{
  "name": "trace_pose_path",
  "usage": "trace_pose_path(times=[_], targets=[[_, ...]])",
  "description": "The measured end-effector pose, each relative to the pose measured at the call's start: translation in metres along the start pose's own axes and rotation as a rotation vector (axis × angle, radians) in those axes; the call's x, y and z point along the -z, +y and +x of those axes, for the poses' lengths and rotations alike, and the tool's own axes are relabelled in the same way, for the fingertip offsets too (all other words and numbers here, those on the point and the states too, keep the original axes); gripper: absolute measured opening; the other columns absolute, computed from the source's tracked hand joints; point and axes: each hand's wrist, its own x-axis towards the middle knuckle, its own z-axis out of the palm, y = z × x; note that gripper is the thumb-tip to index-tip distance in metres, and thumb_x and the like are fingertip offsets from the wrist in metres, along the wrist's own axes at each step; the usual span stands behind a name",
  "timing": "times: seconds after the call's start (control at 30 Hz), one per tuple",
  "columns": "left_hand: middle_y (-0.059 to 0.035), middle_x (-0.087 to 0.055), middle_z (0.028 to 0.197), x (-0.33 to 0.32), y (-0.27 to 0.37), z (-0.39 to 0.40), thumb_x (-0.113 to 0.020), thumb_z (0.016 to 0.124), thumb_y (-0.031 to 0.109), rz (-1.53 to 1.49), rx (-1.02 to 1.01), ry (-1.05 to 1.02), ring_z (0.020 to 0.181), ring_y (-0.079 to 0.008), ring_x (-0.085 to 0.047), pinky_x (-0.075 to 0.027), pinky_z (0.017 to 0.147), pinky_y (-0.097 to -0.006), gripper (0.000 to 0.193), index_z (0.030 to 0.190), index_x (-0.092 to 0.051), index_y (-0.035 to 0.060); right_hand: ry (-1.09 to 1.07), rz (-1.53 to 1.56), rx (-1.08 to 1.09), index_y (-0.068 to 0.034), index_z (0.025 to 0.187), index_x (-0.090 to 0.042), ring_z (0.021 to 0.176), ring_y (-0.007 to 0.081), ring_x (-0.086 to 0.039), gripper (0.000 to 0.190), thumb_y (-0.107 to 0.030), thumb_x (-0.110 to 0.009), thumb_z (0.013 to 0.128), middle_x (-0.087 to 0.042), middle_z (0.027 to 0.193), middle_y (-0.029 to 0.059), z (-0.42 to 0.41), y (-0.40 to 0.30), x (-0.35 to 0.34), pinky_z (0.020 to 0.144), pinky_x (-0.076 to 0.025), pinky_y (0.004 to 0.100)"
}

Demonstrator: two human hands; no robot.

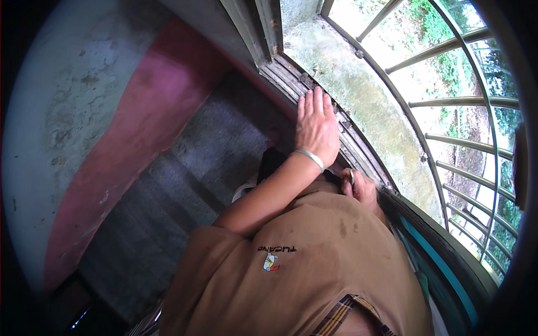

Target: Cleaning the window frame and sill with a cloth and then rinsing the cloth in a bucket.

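My left hand [318,130] lies flat, palm down, across the grooved sliding-window track [288,80]; its extended fingertips reach the track's outer edge. A silver-coloured bracelet [310,158] circles that wrist. Dark bits of dirt [306,78] sit in and along the grooves. Close to my body, my right hand [362,188] is curled beside the inner side of the track, with a pale ring [352,177] on one finger. Its palm is hidden, so I cannot tell whether it holds anything.
Beyond the track is a stained concrete ledge [365,92], bounded by a curved metal window grille [458,103]. A window frame [265,33] stands at the far end. A pink-and-white painted wall [138,105] rises left, above a dark concrete floor [201,147].
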Motion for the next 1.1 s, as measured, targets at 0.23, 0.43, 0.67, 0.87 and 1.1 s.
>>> trace_pose_path(times=[0.23,0.43,0.67,0.87,1.1], targets=[[-0.0285,-0.028,0.151,0.002,-0.030,0.027,-0.051,0.093,0.045,0.129,0.160,0.112,0.145,-0.0400,-0.017,-0.008,0.117,-0.0570,0.077,0.141,-0.032,-0.0123,-0.050,0.015,0.026,-0.001,0.105,-0.059,0.059,0.0218,-0.060,0.028,0.006,-0.060,0.078,-0.057,0.067,0.0075,0.000,0.001,-0.002,0.057,-0.049,0.0320],[-0.0299,-0.027,0.151,-0.007,-0.001,0.002,-0.053,0.093,0.031,0.044,0.049,0.029,0.143,-0.0415,-0.023,-0.008,0.118,-0.0541,0.068,0.141,-0.031,-0.0127,-0.065,0.009,0.010,-0.001,0.104,-0.059,0.058,0.0231,-0.059,0.028,0.003,-0.062,0.076,-0.057,0.067,0.0074,-0.001,0.002,0.002,0.057,-0.049,0.0329],[-0.0334,-0.029,0.148,-0.014,0.011,-0.019,-0.058,0.090,0.029,-0.039,-0.033,-0.029,0.140,-0.0444,-0.025,-0.012,0.117,-0.0545,0.070,0.139,-0.031,-0.0128,-0.061,-0.016,0.047,-0.001,0.103,-0.058,0.059,0.0260,-0.060,0.030,0.004,-0.062,0.074,-0.057,0.067,0.0097,-0.001,0.003,0.000,0.057,-0.049,0.0348],[-0.0288,-0.032,0.149,0.000,-0.005,0.008,-0.064,0.086,0.043,0.087,0.121,0.090,0.143,-0.0408,-0.022,-0.010,0.117,-0.0547,0.084,0.140,-0.032,-0.0120,-0.057,-0.061,0.104,-0.001,0.104,-0.057,0.060,0.0252,-0.060,0.031,0.002,-0.063,0.073,-0.057,0.069,0.0092,-0.005,0.007,0.001,0.058,-0.049,0.0349],[-0.0297,-0.034,0.147,-0.021,0.016,-0.012,-0.058,0.091,0.028,0.064,0.000,0.059,0.140,-0.0409,-0.029,-0.013,0.117,-0.0533,0.066,0.138,-0.035,-0.0116,-0.088,0.014,0.072,-0.001,0.103,-0.056,0.058,0.0238,-0.058,0.034,0.000,-0.063,0.070,-0.055,0.067,0.0077,-0.003,0.005,0.003,0.055,-0.047,0.0339]])
